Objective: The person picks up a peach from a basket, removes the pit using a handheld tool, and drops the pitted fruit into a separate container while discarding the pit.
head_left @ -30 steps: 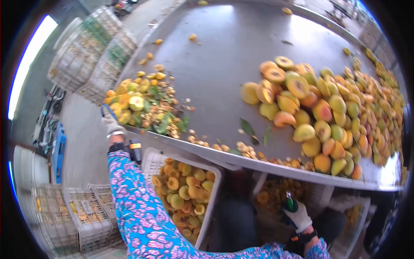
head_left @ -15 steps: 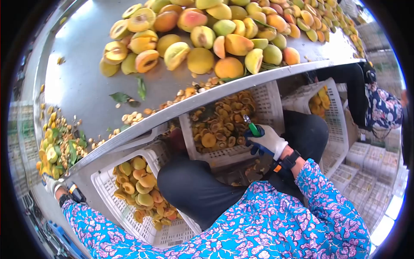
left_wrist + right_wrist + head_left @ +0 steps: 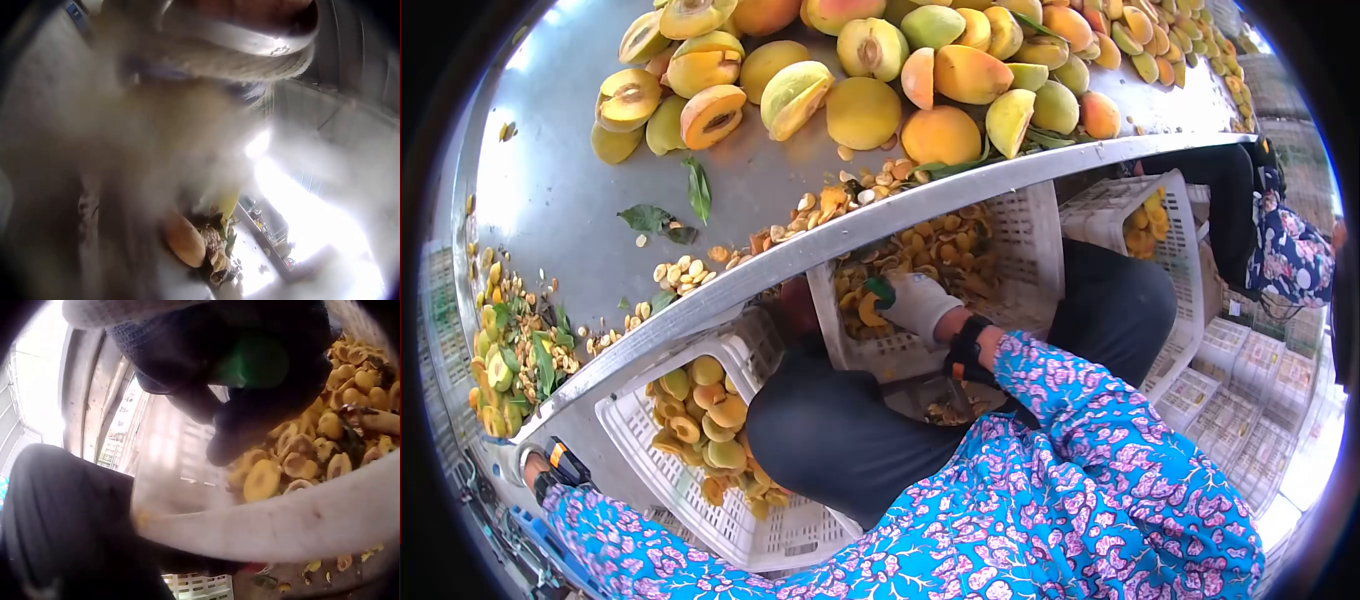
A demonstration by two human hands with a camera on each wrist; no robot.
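Note:
My right hand (image 3: 920, 305), in a white glove with dark fingers, grips a green-handled tool (image 3: 880, 292) over a white crate (image 3: 1030, 240) of halved yellow fruit under the table edge. The tool's tip is hidden in the head view. In the right wrist view, dark glove fingers (image 3: 250, 419) curl round the green handle (image 3: 256, 361) above the crate's pale rim (image 3: 281, 534). My left hand (image 3: 508, 460), gloved, is at the table's left corner, below a heap of fruit scraps and leaves (image 3: 525, 350); its fingers are mostly hidden, and the left wrist view is blurred.
Apricot-like fruit, many halved, are heaped on the metal table (image 3: 560, 200), with pits (image 3: 685, 272) and leaves (image 3: 698, 190) along its raised edge. A second crate (image 3: 690, 510) of fruit stands by my knee (image 3: 830, 430). Another person's patterned clothing (image 3: 1290, 250) appears far right.
The head view has swung right and down. My right hand has moved leftward and in over the crate with the green-handled tool. The left hand stays by the table's left corner.

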